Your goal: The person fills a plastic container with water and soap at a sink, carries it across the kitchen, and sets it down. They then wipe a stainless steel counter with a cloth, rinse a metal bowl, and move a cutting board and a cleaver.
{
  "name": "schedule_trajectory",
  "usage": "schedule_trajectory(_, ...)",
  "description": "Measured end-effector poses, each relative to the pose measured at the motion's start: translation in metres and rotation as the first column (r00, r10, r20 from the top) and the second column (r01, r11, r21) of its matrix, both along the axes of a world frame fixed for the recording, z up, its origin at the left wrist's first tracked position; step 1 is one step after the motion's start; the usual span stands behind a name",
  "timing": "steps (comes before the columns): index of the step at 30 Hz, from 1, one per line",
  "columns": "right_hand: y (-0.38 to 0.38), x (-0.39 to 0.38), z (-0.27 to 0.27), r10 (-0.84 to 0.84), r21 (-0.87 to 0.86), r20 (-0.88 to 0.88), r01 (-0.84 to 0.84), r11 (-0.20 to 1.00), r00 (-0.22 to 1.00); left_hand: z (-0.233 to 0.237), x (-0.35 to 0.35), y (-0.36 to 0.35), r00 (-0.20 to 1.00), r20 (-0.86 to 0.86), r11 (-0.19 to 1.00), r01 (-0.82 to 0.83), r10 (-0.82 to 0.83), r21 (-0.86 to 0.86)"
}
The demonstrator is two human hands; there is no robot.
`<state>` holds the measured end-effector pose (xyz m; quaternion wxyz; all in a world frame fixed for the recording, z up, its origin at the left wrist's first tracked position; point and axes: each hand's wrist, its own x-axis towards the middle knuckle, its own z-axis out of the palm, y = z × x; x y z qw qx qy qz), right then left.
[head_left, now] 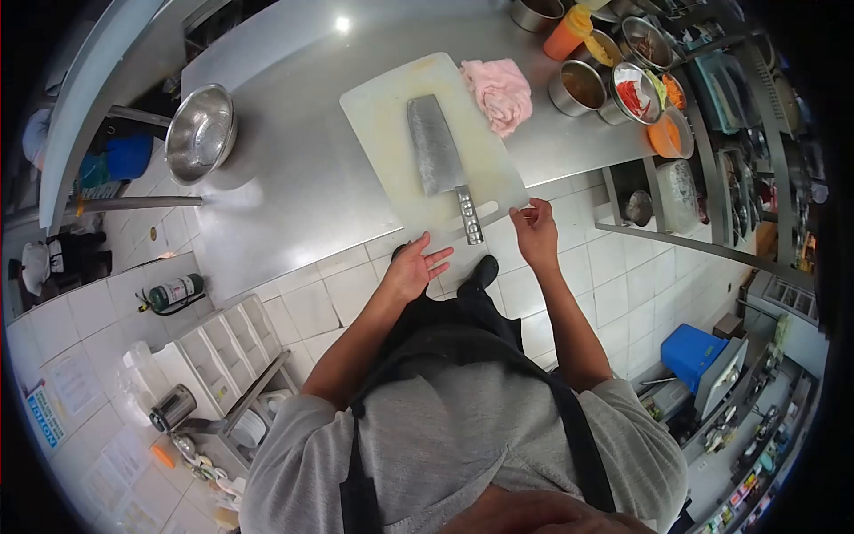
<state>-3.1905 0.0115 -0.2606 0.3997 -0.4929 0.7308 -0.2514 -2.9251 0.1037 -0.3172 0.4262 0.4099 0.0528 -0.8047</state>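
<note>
Lying flat on a white cutting board [381, 116], a cleaver [434, 147] is recorded, its broad blade pointed away from the person and its metal handle turned toward them. The handle end is seen at the board's near edge.

- Right hand [536, 233]: placed at the near right corner of the cutting board, beside the cleaver handle but apart from it. The fingertips [523, 211] are bent onto the board's edge. Whether the corner is pinched or merely touched cannot be told.
- Left hand [416, 267]: held open, palm shown, fingers spread and pointed toward the right hand. It is positioned just in front of the counter edge, below the board, and nothing is held in it.
- Steel counter [294, 178]: the board is set on it at an angle.
- Pink cloth [500, 92]: bunched, touching the board's far right edge.
- Steel bowl [200, 133]: placed at the counter's left edge, well apart from the board.
- Orange bottle [567, 34] and round steel containers [578, 86]: grouped at the far right, with foodstuffs in several.
</note>
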Motion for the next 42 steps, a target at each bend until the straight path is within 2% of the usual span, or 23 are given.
schedule_trajectory(1, 0.001, 0.006, 0.005, -0.007, -0.007, -0.021, 0.006, 1.0, 1.0, -0.003, -0.003, -0.004, 0.998, -0.017, 0.998, -0.058, 0.058, 0.023)
schedule_trajectory(3, -0.003, 0.012, 0.014, 0.163, -0.186, -0.295, -0.224, 0.957, 0.941, -0.009, -0.001, -0.005, 0.998, -0.031, 0.999, -0.052, 0.052, -0.007)
schedule_trajectory(5, -0.024, 0.02, 0.027, 0.171, -0.161, -0.321, -0.232, 0.959, 0.931, -0.01, 0.01, -0.001, 0.998, -0.024, 0.998, -0.062, 0.061, -0.025)
schedule_trajectory(7, -0.054, 0.029, 0.024, 0.132, -0.301, -0.469, -0.299, 0.906, 0.873, -0.003, 0.032, 0.007, 0.993, -0.039, 0.993, -0.113, 0.112, -0.037)
schedule_trajectory(11, -0.134, 0.058, 0.034, 0.282, -0.443, -0.428, -0.471, 0.763, 0.859, -0.003, 0.077, 0.038, 0.966, 0.062, 0.968, -0.251, 0.252, -0.024)
schedule_trajectory(13, -0.186, 0.068, 0.003, 0.264, -0.585, -0.495, -0.542, 0.603, 0.828, -0.006, 0.075, 0.04, 0.958, 0.126, 0.966, -0.257, 0.258, -0.025)
schedule_trajectory(14, -0.203, 0.076, -0.004, 0.263, -0.588, -0.493, -0.54, 0.602, 0.83, -0.005, 0.067, 0.038, 0.963, 0.075, 0.966, -0.258, 0.26, -0.028)
schedule_trajectory(16, -0.217, 0.089, -0.015, 0.273, -0.376, -0.635, -0.598, 0.708, 0.723, 0.004, 0.05, 0.03, 0.961, 0.048, 0.962, -0.271, 0.273, -0.039)
schedule_trajectory(17, -0.21, 0.087, -0.019, 0.273, -0.372, -0.633, -0.594, 0.713, 0.724, -0.001, 0.044, 0.029, 0.962, 0.05, 0.963, -0.267, 0.268, -0.033)
schedule_trajectory(19, -0.188, 0.083, -0.023, 0.202, -0.272, -0.764, -0.59, 0.76, 0.612, -0.007, 0.043, 0.024, 0.937, 0.097, 0.942, -0.336, 0.337, -0.021)
schedule_trajectory(20, -0.17, 0.073, -0.033, 0.061, -0.441, -0.753, -0.571, 0.693, 0.655, -0.007, 0.046, 0.021, 0.939, 0.091, 0.944, -0.33, 0.331, -0.028)
schedule_trajectory(21, -0.154, 0.062, -0.035, 0.058, -0.441, -0.757, -0.574, 0.69, 0.651, -0.008, 0.049, 0.023, 0.93, 0.125, 0.938, -0.348, 0.345, 0.003)
schedule_trajectory(23, -0.131, 0.039, -0.037, 0.018, -0.375, -0.788, -0.504, 0.778, 0.616, -0.005, 0.056, 0.029, 0.913, 0.159, 0.92, -0.388, 0.377, 0.048)
schedule_trajectory(25, -0.149, 0.026, -0.041, 0.075, -0.317, -0.772, -0.485, 0.815, 0.631, 0.002, 0.072, 0.033, 0.915, 0.233, 0.937, -0.347, 0.331, 0.031)
schedule_trajectory(27, -0.174, 0.038, -0.033, 0.119, -0.265, -0.75, -0.461, 0.847, 0.65, 0.01, 0.081, 0.034, 0.92, 0.236, 0.944, -0.329, 0.313, 0.029)
schedule_trajectory(29, -0.19, 0.052, -0.001, 0.172, -0.106, -0.789, -0.405, 0.908, 0.59, 0.026, 0.082, 0.032, 0.92, 0.169, 0.933, -0.361, 0.354, 0.012)
schedule_trajectory(30, -0.185, 0.059, -0.001, 0.06, -0.254, -0.843, -0.494, 0.831, 0.535, 0.03, 0.083, 0.032, 0.921, 0.171, 0.934, -0.357, 0.35, 0.01)
schedule_trajectory(31, -0.175, 0.068, 0.003, 0.058, -0.254, -0.844, -0.493, 0.832, 0.533, 0.032, 0.082, 0.031, 0.922, 0.18, 0.938, -0.346, 0.343, -0.02)
schedule_trajectory(33, -0.13, 0.095, 0.023, 0.382, -0.243, -0.55, -0.579, 0.778, 0.743, 0.039, 0.078, 0.031, 0.921, 0.182, 0.938, -0.342, 0.345, -0.046)
schedule_trajectory(35, -0.059, 0.138, 0.063, 0.574, 0.044, -0.279, -0.587, 0.808, 0.77, 0.049, 0.08, 0.03, 0.919, 0.198, 0.94, -0.328, 0.34, -0.094)
schedule_trajectory(37, -0.001, 0.159, 0.053, 0.646, 0.011, -0.378, -0.695, 0.719, 0.663, 0.043, 0.081, 0.031, 0.918, 0.202, 0.938, -0.322, 0.342, -0.126)
schedule_trajectory(40, 0.022, 0.175, 0.069, 0.558, 0.004, -0.327, -0.589, 0.808, 0.763, 0.052, 0.083, 0.028, 0.91, 0.253, 0.941, -0.293, 0.328, -0.168)
schedule_trajectory(42, 0.017, 0.168, 0.058, 0.537, 0.033, -0.362, -0.565, 0.824, 0.762, 0.056, 0.083, 0.029, 0.901, 0.297, 0.946, -0.272, 0.315, -0.178)
